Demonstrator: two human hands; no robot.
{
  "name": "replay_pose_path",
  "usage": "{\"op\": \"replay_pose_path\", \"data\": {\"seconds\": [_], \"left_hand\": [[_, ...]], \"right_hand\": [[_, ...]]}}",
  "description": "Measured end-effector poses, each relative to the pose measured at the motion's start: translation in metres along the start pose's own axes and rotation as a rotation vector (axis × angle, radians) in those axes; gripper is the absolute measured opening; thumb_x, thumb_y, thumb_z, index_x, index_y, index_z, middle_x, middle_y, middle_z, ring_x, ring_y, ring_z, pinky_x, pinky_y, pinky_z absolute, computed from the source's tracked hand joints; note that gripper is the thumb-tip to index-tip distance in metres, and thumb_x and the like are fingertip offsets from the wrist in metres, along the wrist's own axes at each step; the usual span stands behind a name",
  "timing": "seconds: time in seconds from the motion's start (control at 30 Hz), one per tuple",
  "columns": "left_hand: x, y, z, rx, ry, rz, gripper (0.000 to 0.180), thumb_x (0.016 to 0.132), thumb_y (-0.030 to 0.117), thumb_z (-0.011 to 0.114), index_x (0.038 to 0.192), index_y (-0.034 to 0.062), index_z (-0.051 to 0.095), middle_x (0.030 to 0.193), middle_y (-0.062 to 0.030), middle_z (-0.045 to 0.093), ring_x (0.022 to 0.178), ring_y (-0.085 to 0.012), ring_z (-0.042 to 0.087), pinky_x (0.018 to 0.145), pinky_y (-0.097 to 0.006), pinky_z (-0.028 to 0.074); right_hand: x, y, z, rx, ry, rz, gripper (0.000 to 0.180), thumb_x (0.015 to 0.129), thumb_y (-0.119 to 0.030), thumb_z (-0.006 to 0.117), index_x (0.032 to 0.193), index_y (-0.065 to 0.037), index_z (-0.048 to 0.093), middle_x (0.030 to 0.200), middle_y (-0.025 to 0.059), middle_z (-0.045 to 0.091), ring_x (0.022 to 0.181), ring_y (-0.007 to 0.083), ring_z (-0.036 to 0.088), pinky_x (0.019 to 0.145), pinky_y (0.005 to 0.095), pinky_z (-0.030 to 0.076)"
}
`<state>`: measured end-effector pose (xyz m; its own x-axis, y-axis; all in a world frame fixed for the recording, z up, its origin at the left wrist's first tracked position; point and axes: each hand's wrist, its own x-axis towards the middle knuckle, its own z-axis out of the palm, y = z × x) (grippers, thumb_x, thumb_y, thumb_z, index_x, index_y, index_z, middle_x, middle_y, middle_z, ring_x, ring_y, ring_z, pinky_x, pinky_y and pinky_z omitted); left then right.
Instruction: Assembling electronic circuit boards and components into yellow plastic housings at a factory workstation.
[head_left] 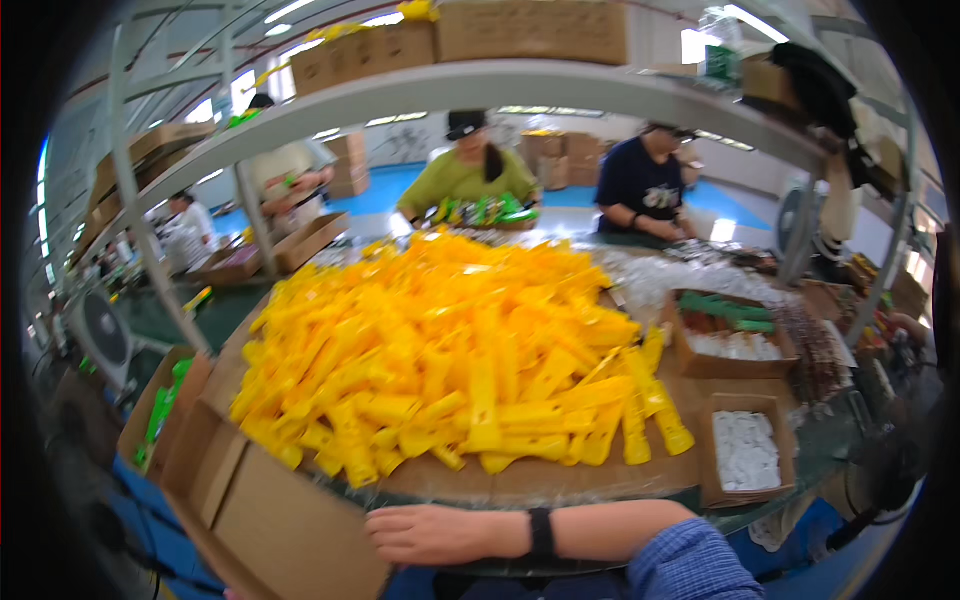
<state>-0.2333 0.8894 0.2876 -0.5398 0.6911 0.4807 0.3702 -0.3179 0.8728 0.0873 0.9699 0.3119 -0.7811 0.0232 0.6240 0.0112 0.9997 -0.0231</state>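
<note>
The right hand (435, 533), empty with fingers loosely together, lies across the near counter (560, 482) edge beside the open brown cardboard box (265, 515), just below the heaped bright yellow plastic parts (450, 350); no left hand shows.

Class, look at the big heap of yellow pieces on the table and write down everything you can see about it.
The heap of yellow pieces looks like glossy moulded plastic: many long, flat, handle-like parts, alike in shape and bright yellow to orange. They lie loose and crisscrossed in a broad mound on a brown sheet that covers the table. A few have slid toward the small cardboard tray of white bits. No hand touches the heap; the right hand rests at the table's near edge.
</note>
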Motion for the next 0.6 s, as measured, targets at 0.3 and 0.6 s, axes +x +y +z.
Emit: {"op": "replay_pose_path", "data": {"seconds": [0.3, 0.6], "left_hand": [[-0.092, -0.041, -0.005, -0.438, -0.076, -0.215, 0.064, 0.087, 0.039, 0.044, 0.137, 0.0052, 0.022, 0.121, -0.0129, 0.044, 0.114, -0.0263, 0.046, 0.095, -0.037, 0.041], [-0.096, -0.023, 0.023, -0.484, 0.092, -0.063, 0.058, 0.086, 0.023, 0.038, 0.138, 0.0061, 0.019, 0.126, -0.0145, 0.040, 0.112, -0.0242, 0.047, 0.091, -0.037, 0.043]], "right_hand": [[-0.037, -0.048, 0.004, -0.061, -0.195, 0.261, 0.031, 0.076, -0.012, 0.052, 0.105, -0.003, 0.052, 0.116, 0.0099, 0.052, 0.116, 0.0229, 0.046, 0.100, 0.0367, 0.034], [-0.025, -0.081, 0.046, 0.011, -0.175, 0.143, 0.037, 0.075, -0.029, 0.061, 0.104, -0.008, 0.053, 0.111, 0.0093, 0.053, 0.109, 0.0221, 0.050, 0.093, 0.0371, 0.038]]}}
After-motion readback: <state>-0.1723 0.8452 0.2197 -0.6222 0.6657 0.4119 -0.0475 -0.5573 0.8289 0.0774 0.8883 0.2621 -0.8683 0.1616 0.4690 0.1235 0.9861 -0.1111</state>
